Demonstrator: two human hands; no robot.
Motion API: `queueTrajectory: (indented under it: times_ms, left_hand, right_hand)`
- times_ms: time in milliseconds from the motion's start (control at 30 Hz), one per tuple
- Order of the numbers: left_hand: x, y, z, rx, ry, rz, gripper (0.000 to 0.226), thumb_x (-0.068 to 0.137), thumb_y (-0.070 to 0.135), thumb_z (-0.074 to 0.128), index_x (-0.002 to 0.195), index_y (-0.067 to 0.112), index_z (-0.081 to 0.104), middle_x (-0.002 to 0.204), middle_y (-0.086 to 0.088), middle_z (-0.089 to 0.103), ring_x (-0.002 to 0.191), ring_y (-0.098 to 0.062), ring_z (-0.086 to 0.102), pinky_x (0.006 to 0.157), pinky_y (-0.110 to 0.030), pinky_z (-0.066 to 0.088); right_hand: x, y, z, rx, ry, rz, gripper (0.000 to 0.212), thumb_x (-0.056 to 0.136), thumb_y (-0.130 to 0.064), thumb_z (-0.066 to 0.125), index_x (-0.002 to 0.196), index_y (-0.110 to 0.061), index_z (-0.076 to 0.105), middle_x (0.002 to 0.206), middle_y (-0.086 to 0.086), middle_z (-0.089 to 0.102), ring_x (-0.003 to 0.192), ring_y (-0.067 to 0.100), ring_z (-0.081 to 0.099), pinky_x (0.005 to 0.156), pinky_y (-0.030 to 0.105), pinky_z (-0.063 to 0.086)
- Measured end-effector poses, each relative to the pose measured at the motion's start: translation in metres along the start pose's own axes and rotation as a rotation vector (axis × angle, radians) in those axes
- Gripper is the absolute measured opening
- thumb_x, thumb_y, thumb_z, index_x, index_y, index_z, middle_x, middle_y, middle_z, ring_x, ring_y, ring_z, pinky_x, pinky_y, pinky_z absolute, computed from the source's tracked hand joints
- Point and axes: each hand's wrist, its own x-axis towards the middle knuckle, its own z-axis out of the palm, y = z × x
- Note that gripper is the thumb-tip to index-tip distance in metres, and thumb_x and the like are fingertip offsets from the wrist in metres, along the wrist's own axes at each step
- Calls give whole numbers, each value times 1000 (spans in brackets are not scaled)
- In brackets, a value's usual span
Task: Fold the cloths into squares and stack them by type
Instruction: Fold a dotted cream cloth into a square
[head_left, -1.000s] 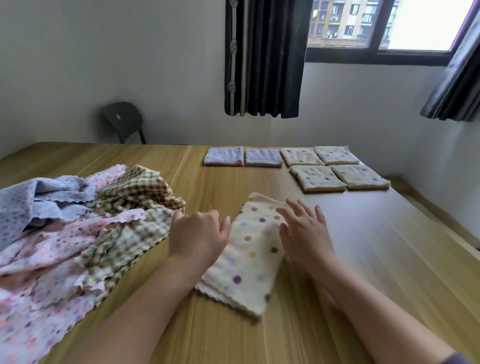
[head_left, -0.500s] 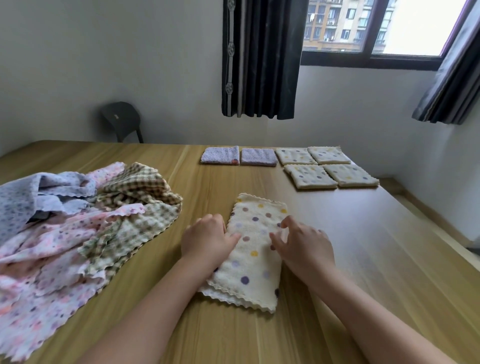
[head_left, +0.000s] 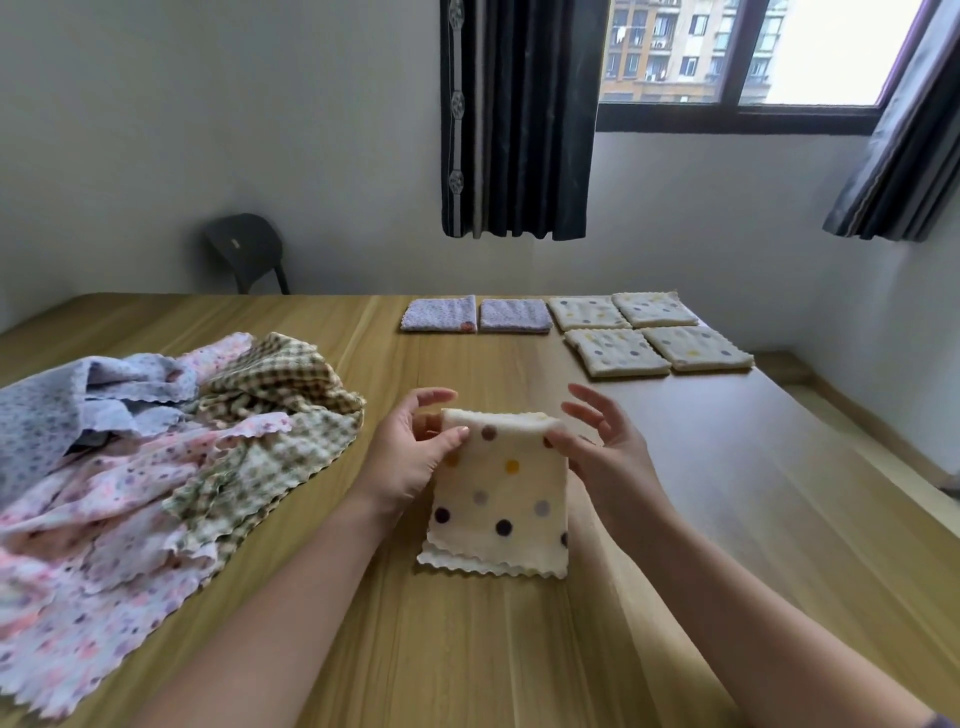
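Note:
A cream cloth with coloured dots (head_left: 501, 493) lies in a long strip on the wooden table (head_left: 727, 519), its far end lifted and bent back toward me. My left hand (head_left: 410, 457) pinches the raised fold at its left corner, my right hand (head_left: 608, 457) pinches the right corner. At the far side lie two folded lilac squares (head_left: 475, 315) and several folded cream dotted squares (head_left: 649, 332). A heap of unfolded cloths (head_left: 130, 467), lilac, pink and green check, sits at the left.
A dark chair (head_left: 247, 249) stands against the back wall. Dark curtains (head_left: 519, 119) hang beside a window. The table's right edge (head_left: 841, 441) runs diagonally, with floor beyond it.
Both hands were pressing the cloth flat on the table. They have since gripped its far end and raised it, folding it back toward me.

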Motion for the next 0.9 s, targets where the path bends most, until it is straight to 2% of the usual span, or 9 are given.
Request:
queueTrajectory:
  times_ms: [133, 300, 400, 433, 533, 633, 733, 833, 900]
  left_hand:
    - [-2, 9, -3, 115, -69, 129, 34, 83, -1, 67, 105, 25, 66, 98, -2, 69, 88, -12, 65, 72, -19, 54]
    - [-6, 21, -8, 543, 26, 465, 21, 82, 4, 70, 89, 24, 68, 93, 7, 58, 79, 0, 54, 71, -13, 45]
    - [-7, 32, -13, 387, -114, 386, 6, 86, 19, 66, 87, 23, 61, 93, 11, 63, 85, -1, 58, 77, -20, 46]
    - [-9, 36, -13, 300, -164, 323, 8, 86, 27, 62, 88, 21, 58, 85, 10, 62, 78, -3, 57, 72, -20, 47]
    - [-11, 44, -8, 85, -196, 171, 15, 91, 31, 57, 91, 17, 53, 70, 8, 57, 63, -6, 51, 55, -18, 44]
    - [-5, 32, -1, 19, -108, -37, 13, 95, 25, 55, 100, 13, 54, 84, -1, 63, 68, -10, 59, 50, -21, 49]
    - [4, 3, -3, 343, 48, -103, 20, 92, 30, 59, 106, 16, 51, 99, -3, 60, 76, -13, 57, 57, -27, 49]
    - [3, -17, -8, 757, 178, 69, 32, 90, 28, 62, 116, 17, 49, 109, 5, 53, 88, -12, 56, 75, -28, 47]
    - [-3, -18, -7, 851, 178, 307, 26, 88, 24, 64, 111, 16, 54, 104, 8, 52, 91, -9, 53, 75, -20, 42]
  right_hand:
    - [2, -5, -5, -75, -80, -81, 38, 81, 2, 68, 105, -28, 67, 109, -3, 68, 100, 15, 65, 83, 25, 54]
    - [4, -8, -5, -649, -2, -370, 25, 85, -7, 66, 85, -32, 64, 85, -14, 65, 79, -4, 57, 71, 8, 40]
    - [5, -13, -5, -442, -88, -387, 13, 87, -13, 62, 86, -26, 60, 85, -11, 65, 79, 1, 59, 71, 14, 42]
    - [5, -16, -5, -315, -122, -340, 5, 85, -18, 60, 86, -23, 60, 77, -9, 62, 71, 6, 56, 65, 18, 42]
    - [3, -19, -2, -66, -150, -143, 7, 87, -20, 59, 89, -13, 60, 67, -3, 54, 60, 11, 47, 50, 22, 41]
    - [3, -14, 2, -44, -155, 70, 15, 96, -17, 53, 104, -8, 61, 78, 0, 58, 58, 9, 54, 43, 21, 43]
    - [8, -2, -3, -173, -107, 148, 28, 96, -20, 53, 123, -12, 54, 108, 5, 63, 82, 16, 63, 57, 27, 53]
    - [11, 8, -11, -597, -35, -9, 36, 95, -23, 55, 130, -20, 49, 122, -8, 54, 99, 12, 59, 78, 26, 50]
    - [10, 11, -12, -720, -38, -78, 33, 95, -21, 55, 128, -21, 52, 120, -11, 52, 95, 5, 55, 76, 19, 44]
